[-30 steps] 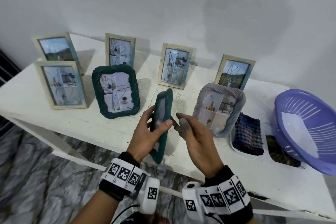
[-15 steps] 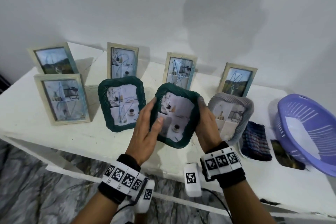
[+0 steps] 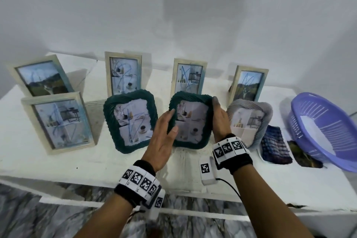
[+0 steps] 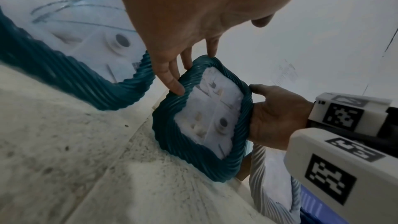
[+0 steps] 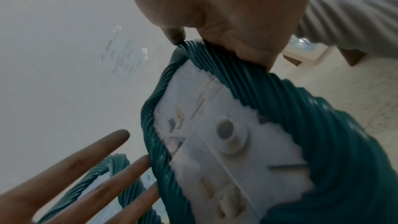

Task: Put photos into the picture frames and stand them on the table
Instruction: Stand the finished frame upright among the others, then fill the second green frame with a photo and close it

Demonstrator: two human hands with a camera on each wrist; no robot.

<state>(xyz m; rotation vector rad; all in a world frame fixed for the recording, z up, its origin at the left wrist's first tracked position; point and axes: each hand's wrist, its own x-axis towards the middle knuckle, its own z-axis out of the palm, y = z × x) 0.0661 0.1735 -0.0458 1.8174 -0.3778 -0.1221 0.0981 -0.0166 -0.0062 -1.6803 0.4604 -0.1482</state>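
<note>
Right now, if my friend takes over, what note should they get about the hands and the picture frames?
Left hand: straight fingers resting against the left edge of the green frame.
Right hand: grips that frame's right edge.
The frame, photo inside, is at the table, between the other green frame and the grey frame.
Done: eight frames hold photos.
Left: let go and check this one stands.

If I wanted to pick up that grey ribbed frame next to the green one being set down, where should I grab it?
Probably by the top edge of the grey ribbed frame, coming from above. It stands leaning back, and its thick ribbed rim is bare there. The right hand and its wristband crowd its left side, and a dark checked cloth lies at its right.
</note>
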